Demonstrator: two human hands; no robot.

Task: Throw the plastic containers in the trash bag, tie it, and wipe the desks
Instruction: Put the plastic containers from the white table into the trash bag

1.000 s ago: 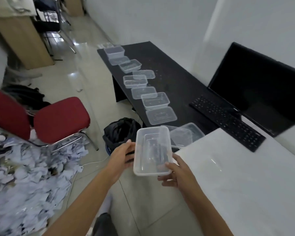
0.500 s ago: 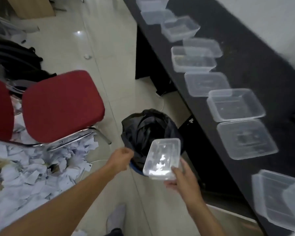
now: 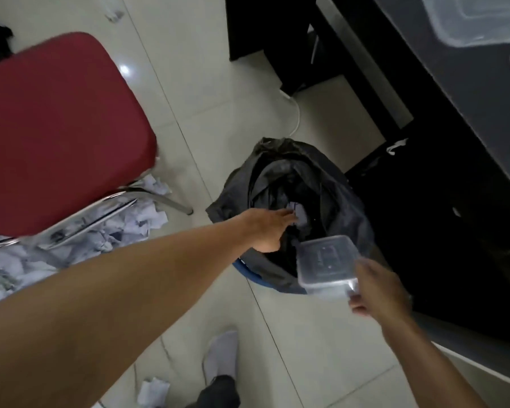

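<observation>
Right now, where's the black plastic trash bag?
Head view, centre: the bag stands on the floor between red padded chair and black desk, left hand at its mouth.

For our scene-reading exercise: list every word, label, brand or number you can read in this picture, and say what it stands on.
No text here can be read.
Faint raised marks on the base of the plastic container: too blurred to read.

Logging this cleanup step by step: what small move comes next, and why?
Probably move the plastic container forward over the mouth of the trash bag and let go: the right hand holds it at the near rim, left hand at the opening.
</observation>
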